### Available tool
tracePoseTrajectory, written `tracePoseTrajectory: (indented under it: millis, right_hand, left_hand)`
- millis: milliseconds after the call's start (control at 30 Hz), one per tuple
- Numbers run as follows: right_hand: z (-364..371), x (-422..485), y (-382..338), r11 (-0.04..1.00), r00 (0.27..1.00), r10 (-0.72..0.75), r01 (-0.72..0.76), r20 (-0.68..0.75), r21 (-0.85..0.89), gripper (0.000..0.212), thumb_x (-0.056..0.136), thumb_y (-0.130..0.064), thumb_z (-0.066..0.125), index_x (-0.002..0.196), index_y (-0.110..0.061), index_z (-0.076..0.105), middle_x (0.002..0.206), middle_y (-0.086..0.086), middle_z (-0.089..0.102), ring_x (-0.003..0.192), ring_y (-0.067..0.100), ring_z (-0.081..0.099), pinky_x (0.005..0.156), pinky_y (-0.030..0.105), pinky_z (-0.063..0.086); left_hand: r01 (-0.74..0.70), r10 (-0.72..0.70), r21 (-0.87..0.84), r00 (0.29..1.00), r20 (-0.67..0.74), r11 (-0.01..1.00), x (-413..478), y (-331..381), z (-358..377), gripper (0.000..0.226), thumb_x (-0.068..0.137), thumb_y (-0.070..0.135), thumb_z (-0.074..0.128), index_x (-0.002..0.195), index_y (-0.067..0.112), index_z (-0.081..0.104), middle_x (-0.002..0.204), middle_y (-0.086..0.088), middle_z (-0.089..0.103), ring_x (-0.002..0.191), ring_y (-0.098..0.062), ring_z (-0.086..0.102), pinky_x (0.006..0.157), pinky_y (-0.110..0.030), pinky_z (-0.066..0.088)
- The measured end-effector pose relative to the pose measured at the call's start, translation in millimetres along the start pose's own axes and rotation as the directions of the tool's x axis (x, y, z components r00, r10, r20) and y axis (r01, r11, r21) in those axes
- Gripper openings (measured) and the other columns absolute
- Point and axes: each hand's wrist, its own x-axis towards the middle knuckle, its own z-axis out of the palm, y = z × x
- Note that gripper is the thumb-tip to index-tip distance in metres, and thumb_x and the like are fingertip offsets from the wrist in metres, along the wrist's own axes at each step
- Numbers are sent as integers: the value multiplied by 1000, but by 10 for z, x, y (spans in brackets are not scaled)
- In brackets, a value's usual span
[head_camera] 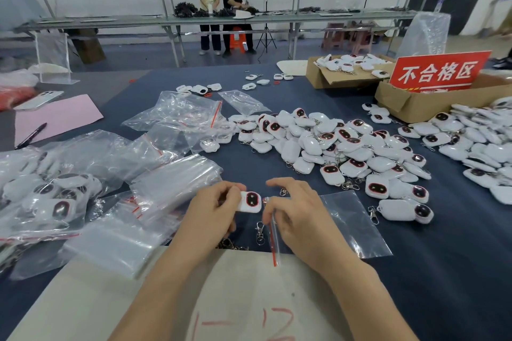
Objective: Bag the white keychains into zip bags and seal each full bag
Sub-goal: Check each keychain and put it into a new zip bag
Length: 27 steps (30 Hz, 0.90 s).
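Observation:
My left hand (213, 207) grips a white keychain (250, 201) with a dark, red-rimmed face, held just above the dark blue table. Its metal clasp (260, 232) hangs below. My right hand (293, 210) pinches the red-striped mouth of a clear zip bag (352, 224) that lies flat to the right. The keychain sits right at the bag's mouth, outside it. A large heap of loose white keychains (332, 144) lies beyond my hands. Filled bags of keychains (55, 196) lie at the left.
Empty zip bags (171, 183) are stacked left of my hands, with more of these bags (182, 116) farther back. Cardboard boxes (346, 77) and a red sign (437, 72) stand at the back right. A beige sheet (138, 299) covers the near edge. A pen (32, 135) lies on pink paper. Two people work at a far bench.

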Motion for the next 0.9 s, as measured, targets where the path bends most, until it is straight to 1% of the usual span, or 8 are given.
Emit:
tracePoseTrajectory:
  millis: [100,200,300,400,533,667,767,900]
  right_hand:
    - [-13,10,-6,1000,1000,12,-12,-2,-17,36,80,14,60,82,-20,72,136,5,60,119,27,55,95,44,45]
    - [-29,24,-15,998,998,-18,21,54,-55,46,71,19,59,84,-22,76,138,10,60,125,33,55,99,39,38]
    - [-37,7,-34,996,995,-33,41,99,-85,32,72,9,57,74,-20,71,136,12,61,127,36,54,98,40,38]
    - [-24,-5,-30,999,999,9,-8,32,-38,29,80,10,60,74,-18,65,135,8,61,126,30,53,96,44,45]
    - [-4,28,-22,994,993,95,-90,-76,58,27,83,3,48,76,-18,62,132,1,59,121,19,49,95,41,44]
    - [-6,33,-21,986,985,159,-155,-71,61,31,84,6,50,75,-22,61,131,-7,58,120,14,47,92,36,43]
    - [-6,35,-40,987,984,158,-156,-80,39,29,82,8,53,76,-19,62,129,-4,60,116,17,50,90,39,44]
    - [-16,38,-69,987,980,163,-162,-112,23,29,80,9,53,74,-18,62,125,-2,63,112,22,54,88,41,46]
  left_hand:
    - [-8,4,79,999,47,997,-22,4,2,21,102,25,49,98,31,69,54,16,61,42,-7,53,43,-19,42]
    - [16,-12,70,998,-58,997,-4,-2,-10,21,102,24,50,97,31,69,54,17,61,42,-6,54,43,-18,42]
    - [43,-39,32,994,-104,999,-6,13,-26,22,102,20,49,96,28,69,52,18,59,40,-5,52,41,-18,42]
    - [65,-66,38,997,28,997,-42,50,-28,21,103,23,49,99,30,68,49,15,56,40,-7,48,40,-18,39]
    - [86,-91,32,976,200,996,-75,95,-11,11,103,29,53,104,26,63,49,13,56,36,-7,45,38,-18,36]
    - [108,-99,-22,964,246,994,-95,141,24,16,97,34,64,101,19,64,66,13,64,42,-9,49,40,-19,38]
    - [110,-117,40,947,300,993,-111,134,54,16,97,38,63,94,24,70,55,8,60,43,-10,50,44,-19,40]
    - [62,-76,50,926,369,997,-127,165,119,28,103,20,51,91,30,74,60,10,62,50,-8,54,50,-19,45]
